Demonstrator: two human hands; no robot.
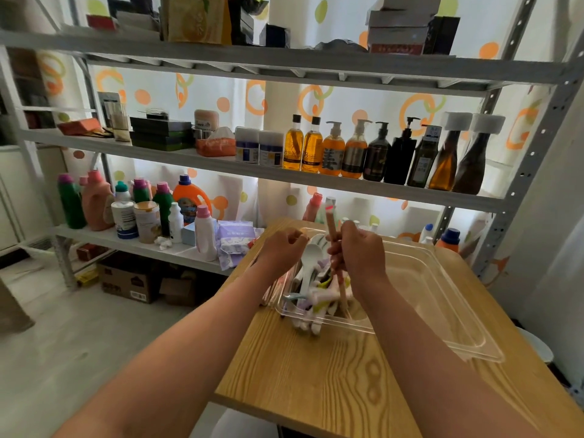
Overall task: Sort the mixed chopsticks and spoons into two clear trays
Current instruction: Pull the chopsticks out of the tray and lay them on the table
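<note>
A large clear tray (442, 298) sits on the wooden table (316, 374). At its left end lies a heap of white spoons (311, 263) mixed with pastel-handled utensils (319, 303). My right hand (360, 251) grips a bundle of tan chopsticks (331, 227) held nearly upright over the heap, their pink-tipped ends pointing up. My left hand (282, 248) hovers beside it with curled fingers above the tray's left edge; whether it holds anything is hidden. A second clear tray seems to lie under my left hand, mostly covered.
A grey metal shelf rack (284, 172) stands behind the table, loaded with bottles (357, 150), detergent jugs (94, 200) and boxes. Cardboard boxes (126, 279) sit on the floor at the left. The table's left edge drops to the floor.
</note>
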